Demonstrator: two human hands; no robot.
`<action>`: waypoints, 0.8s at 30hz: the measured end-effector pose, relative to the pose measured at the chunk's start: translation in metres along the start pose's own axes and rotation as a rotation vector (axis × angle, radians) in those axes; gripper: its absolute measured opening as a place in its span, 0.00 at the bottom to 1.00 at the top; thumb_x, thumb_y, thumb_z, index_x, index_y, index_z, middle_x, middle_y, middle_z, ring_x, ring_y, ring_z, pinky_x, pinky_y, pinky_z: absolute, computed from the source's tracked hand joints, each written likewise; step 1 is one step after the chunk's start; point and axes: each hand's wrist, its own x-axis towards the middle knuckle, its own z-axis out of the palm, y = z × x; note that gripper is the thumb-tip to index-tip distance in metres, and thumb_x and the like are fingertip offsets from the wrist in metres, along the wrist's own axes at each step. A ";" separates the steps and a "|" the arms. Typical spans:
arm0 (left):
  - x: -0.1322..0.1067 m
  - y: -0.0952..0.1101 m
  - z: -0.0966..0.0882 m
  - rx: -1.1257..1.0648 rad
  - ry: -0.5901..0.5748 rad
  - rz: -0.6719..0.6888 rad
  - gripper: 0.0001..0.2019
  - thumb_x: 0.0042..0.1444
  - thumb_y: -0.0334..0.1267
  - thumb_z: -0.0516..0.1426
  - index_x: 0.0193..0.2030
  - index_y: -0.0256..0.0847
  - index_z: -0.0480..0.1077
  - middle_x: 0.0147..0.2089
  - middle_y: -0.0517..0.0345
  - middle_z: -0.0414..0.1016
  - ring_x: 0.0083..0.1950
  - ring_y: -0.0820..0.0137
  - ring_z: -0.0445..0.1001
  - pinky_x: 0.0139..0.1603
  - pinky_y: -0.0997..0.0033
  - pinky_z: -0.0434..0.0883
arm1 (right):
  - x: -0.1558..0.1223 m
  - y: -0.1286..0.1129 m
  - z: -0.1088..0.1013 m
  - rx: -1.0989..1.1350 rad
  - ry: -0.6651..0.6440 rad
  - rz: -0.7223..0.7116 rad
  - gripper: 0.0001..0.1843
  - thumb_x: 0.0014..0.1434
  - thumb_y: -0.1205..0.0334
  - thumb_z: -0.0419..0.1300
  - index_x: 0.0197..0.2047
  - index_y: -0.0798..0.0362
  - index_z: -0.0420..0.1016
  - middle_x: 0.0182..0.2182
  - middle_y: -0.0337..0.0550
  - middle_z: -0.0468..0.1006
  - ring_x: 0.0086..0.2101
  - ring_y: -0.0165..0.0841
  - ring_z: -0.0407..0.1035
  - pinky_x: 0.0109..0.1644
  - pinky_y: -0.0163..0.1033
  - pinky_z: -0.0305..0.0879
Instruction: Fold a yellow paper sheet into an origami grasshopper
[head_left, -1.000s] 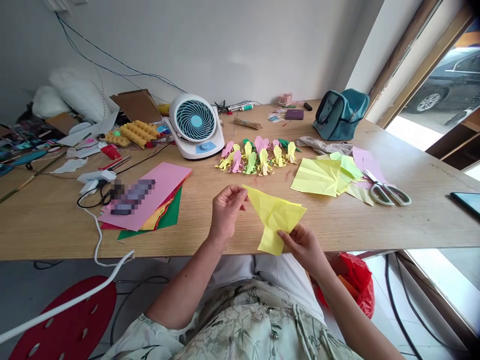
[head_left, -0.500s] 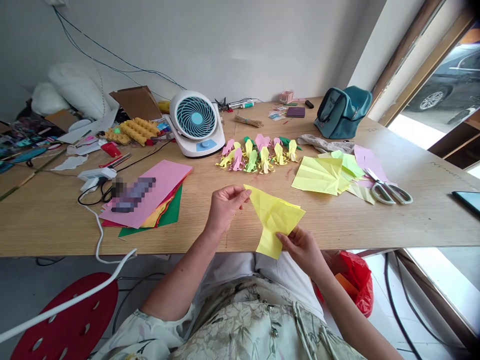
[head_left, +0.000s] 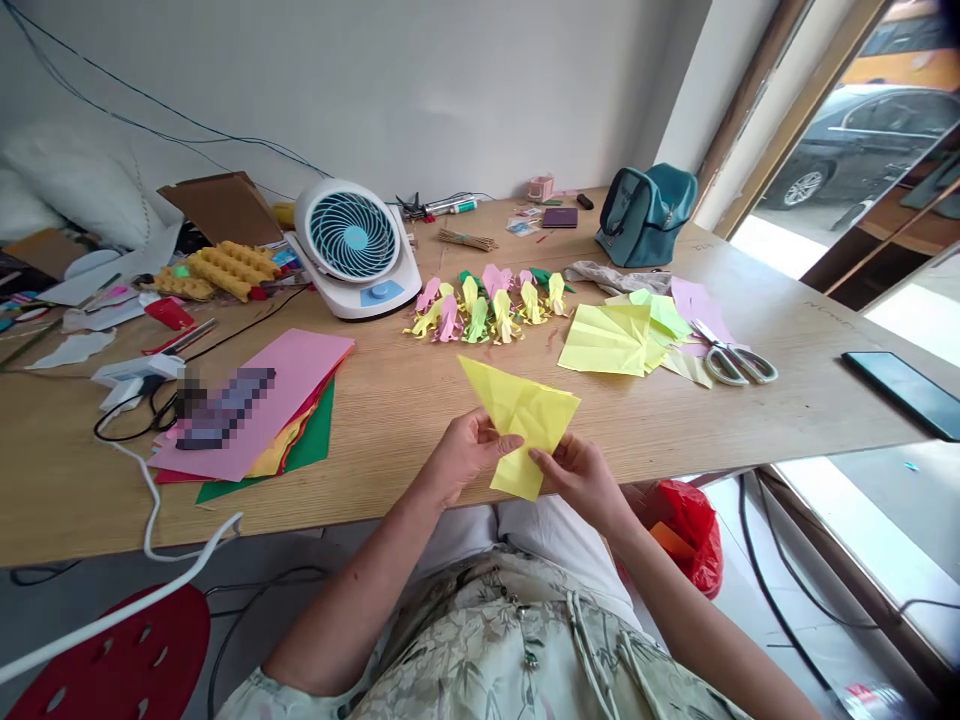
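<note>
A partly folded sheet of yellow paper (head_left: 521,405) is held up over the table's front edge, with creases across it and a narrower flap pointing down. My left hand (head_left: 474,452) pinches its left side, thumb lying on the front. On the right, my right hand (head_left: 577,475) grips the paper near the lower flap, thumb in front and fingers behind. Beyond the paper lies a cluster of pink, yellow and green folded paper flowers (head_left: 499,312). Creased yellow-green sheets (head_left: 606,338) rest to their right, beside scissors (head_left: 729,362).
A white fan (head_left: 358,250) stands at the back left. Stacked coloured paper (head_left: 300,355) lies in front of it, near a white power strip (head_left: 139,375). A teal bag (head_left: 649,215) is at the back right, a phone (head_left: 907,392) at the right. Below hangs a red plastic bag (head_left: 694,540).
My left hand has moved from the paper's upper left corner down to its lower left side, close to my right hand. The camera view has turned somewhat to the right.
</note>
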 end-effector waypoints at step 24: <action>0.041 -0.011 -0.013 -0.601 0.249 -0.084 0.10 0.50 0.31 0.68 0.40 0.37 0.77 0.37 0.56 0.84 0.39 0.67 0.83 0.47 0.71 0.77 | 0.086 -0.055 -0.321 -1.319 0.785 0.409 0.30 0.55 0.45 0.60 0.49 0.64 0.75 0.50 0.81 0.70 0.53 0.68 0.63 0.50 0.63 0.58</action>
